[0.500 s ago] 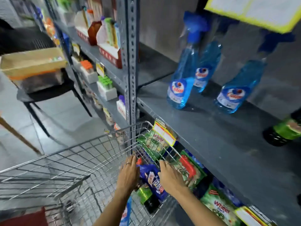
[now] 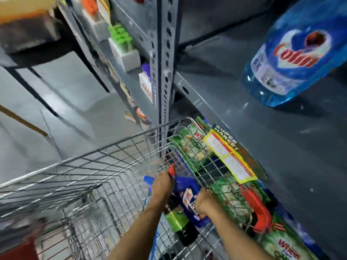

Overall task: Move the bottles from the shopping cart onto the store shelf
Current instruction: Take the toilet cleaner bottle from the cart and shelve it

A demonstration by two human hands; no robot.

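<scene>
Both my hands are inside the wire shopping cart (image 2: 105, 152) at its far right corner. My left hand (image 2: 162, 186) grips the red-capped top end of a dark blue bottle (image 2: 187, 197). My right hand (image 2: 205, 203) holds the same bottle's lower body. Under it lies a dark bottle with a green label (image 2: 177, 220). A light blue spray bottle (image 2: 150, 182) pokes out beside my left wrist. On the grey store shelf (image 2: 281, 147) to the right stands a blue Colin bottle (image 2: 293, 57).
A yellow price tag (image 2: 229, 158) hangs from the shelf edge above green detergent packs (image 2: 262, 212) on the lower shelf. The perforated grey upright (image 2: 165, 62) rises just beyond the cart. Small boxed goods (image 2: 124, 47) fill the shelves to the left. A chair leg (image 2: 33, 92) crosses the floor.
My head has dropped lower and closer, so the cart and shelf loom larger. Both hands have closed around the dark blue bottle and tilted it up a little.
</scene>
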